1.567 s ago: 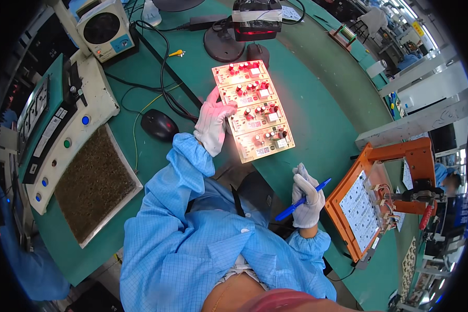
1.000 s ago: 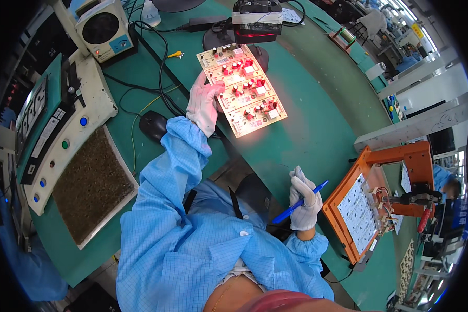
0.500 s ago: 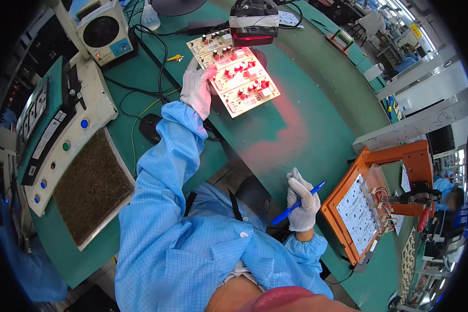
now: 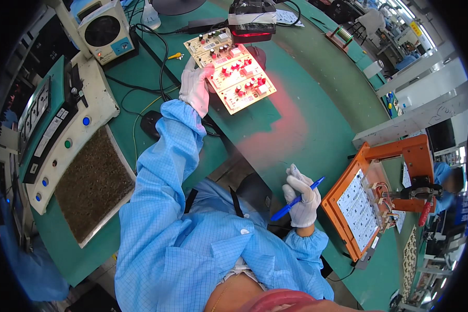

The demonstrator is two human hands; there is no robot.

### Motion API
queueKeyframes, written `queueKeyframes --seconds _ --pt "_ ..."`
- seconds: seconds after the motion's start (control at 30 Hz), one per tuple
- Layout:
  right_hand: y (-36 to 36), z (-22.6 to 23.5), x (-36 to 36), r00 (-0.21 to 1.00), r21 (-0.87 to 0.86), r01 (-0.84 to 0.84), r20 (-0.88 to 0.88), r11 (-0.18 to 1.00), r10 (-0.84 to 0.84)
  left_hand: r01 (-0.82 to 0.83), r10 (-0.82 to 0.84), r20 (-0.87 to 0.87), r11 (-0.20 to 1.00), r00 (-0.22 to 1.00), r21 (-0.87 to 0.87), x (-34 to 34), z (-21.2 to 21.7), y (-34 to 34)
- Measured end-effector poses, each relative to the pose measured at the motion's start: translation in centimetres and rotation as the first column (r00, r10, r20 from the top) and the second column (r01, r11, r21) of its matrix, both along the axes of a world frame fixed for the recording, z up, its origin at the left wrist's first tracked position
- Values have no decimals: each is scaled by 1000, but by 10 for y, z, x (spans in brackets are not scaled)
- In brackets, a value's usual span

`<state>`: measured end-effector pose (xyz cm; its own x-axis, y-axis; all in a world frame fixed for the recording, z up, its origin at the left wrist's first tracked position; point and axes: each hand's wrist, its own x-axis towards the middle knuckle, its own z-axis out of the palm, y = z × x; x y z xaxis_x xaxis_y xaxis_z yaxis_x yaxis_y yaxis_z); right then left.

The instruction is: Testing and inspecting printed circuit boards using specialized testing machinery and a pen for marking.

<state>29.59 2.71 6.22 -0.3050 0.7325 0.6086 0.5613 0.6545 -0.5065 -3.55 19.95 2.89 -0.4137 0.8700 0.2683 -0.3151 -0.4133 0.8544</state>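
Note:
In my gloved left hand (image 4: 195,88) is a panel of circuit boards (image 4: 233,78), gripped by its left edge and tilted above the green bench. Small capacitors and white blocks stand on its face. Red light from a black scanner (image 4: 252,23), with clear tape round it, falls on the panel and on the bench beyond. My gloved right hand (image 4: 302,200) is closed round a blue pen (image 4: 298,198), close to the bench's near edge and left of an orange clamp fixture (image 4: 348,208).
A cream fan unit (image 4: 103,34) stands at the back left. Below it lie black cables, a computer mouse (image 4: 151,125) and a machine with coloured buttons and a brown pad (image 4: 93,187). A solder wire reel (image 4: 343,36) sits at the far right.
The board panel has shifted slightly left and toward me under the red light. My right hand has turned a little, and its fingers have shifted around the pen.

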Motion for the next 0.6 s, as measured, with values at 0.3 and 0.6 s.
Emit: queueKeyframes --seconds 0.3,0.6 --pt "1 33 -54 696 -307 -395 -715 866 63 101 -111 -93 989 989 -104 49 46 -113" --pt "15 34 -123 903 -183 -240 -403 953 150 119 -109 80 983 991 -141 44 71 -165"
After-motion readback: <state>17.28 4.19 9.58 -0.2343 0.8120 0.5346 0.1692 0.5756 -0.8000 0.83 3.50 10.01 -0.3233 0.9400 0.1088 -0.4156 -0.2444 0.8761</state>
